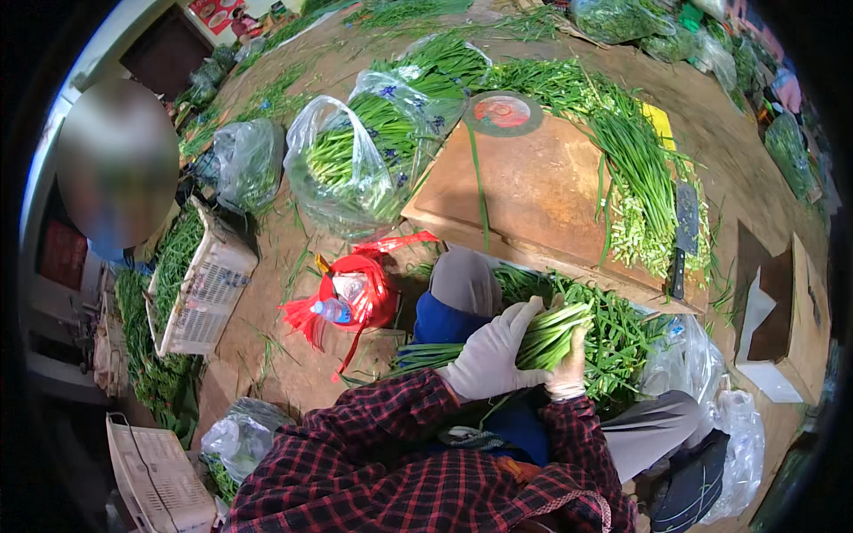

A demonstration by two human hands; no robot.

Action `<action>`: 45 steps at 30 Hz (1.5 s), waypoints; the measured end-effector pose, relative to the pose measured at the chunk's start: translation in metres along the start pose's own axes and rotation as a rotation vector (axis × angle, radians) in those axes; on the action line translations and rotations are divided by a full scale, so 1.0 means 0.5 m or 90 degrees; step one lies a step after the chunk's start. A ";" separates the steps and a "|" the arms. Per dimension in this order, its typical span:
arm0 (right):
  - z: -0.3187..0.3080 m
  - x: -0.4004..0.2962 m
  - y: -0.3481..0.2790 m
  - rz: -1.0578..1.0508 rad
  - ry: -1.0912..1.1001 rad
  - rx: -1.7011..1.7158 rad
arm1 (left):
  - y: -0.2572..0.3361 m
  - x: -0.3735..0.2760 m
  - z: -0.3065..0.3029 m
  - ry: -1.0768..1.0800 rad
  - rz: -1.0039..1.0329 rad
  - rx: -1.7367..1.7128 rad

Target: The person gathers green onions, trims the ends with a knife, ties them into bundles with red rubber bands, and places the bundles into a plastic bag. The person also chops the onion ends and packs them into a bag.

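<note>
My left hand (pixel 490 356), in a pale glove, is wrapped around a bunch of leafy green stalks (pixel 556 336) that look like Chinese chives. The right hand (pixel 570 366), also gloved, closes on the pale stem ends from the other side. Long green leaves trail from the bunch out past my left wrist. A heap of loose greens (pixel 610 333) lies just beyond my right hand. Ahead stands a low wooden board (pixel 533 180). Along its right side lies a pile of chives (pixel 626 160), with a black-handled cleaver (pixel 686 213) resting on their cut ends.
A round disc (pixel 503 113) sits on the board's far edge. Left of it stands a clear plastic bag of chives (pixel 360 153). Red plastic ties (pixel 366 293) and a small bottle (pixel 331 310) are near my knee. A white crate (pixel 210 286) is left, an opened cardboard box (pixel 786 326) right.
</note>
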State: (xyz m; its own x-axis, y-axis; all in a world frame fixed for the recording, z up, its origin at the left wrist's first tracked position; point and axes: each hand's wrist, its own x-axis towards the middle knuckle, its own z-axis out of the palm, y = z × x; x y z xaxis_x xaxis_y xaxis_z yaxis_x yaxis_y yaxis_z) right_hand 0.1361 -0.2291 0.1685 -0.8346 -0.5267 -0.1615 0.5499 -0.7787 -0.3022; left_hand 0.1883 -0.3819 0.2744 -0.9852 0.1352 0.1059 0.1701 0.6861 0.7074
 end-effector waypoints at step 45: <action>0.113 -0.020 -0.016 -0.058 0.194 -0.264 | -0.622 -0.228 -0.187 0.195 -0.116 0.523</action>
State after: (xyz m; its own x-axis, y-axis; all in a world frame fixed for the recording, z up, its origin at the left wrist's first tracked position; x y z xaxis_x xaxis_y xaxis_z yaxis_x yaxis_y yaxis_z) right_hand 0.1420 -0.2365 0.2257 -0.8843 -0.2917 -0.3647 0.4666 -0.5843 -0.6640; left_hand 0.2456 -0.6775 0.1078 -0.9412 -0.1429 0.3062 -0.1434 0.9894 0.0210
